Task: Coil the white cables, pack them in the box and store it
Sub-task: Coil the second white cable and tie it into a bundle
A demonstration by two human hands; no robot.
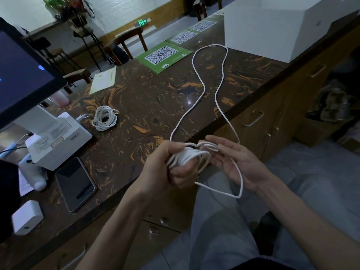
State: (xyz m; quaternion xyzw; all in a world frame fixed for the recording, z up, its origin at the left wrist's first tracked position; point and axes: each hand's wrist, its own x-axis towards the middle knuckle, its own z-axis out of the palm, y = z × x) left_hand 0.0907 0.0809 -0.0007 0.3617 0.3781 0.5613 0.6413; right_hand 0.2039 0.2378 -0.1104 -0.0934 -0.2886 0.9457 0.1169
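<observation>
The left hand (171, 168) is clenched around a bundle of finished loops of thin white cable (194, 154), which keeps the turns stacked so they cannot spring apart. The right hand (239, 164) lies flat and relaxed, fingers straight, with the cable's slack draped over the palm; it appears to be guiding the next turn rather than gripping. From the hands the rest of that cable runs up across the dark marbled desk (152, 98) in a long narrow loop reaching just beside the large white cardboard box (276, 34), so a good length looks uncoiled as yet. A second white cable, already wound into a small coil (104, 118), lies on the desk near the white receipt printer (58, 137), apparently set aside for packing. The box sits at the desk's far right corner, well apart from both coils.

The desk also carries a dark-screened monitor (23, 75), a black smartphone (76, 184) lying flat, a small white charger block (27, 217) and green QR-code placards (163, 57). Wooden chairs (132, 41) stand beyond in the dim room.
</observation>
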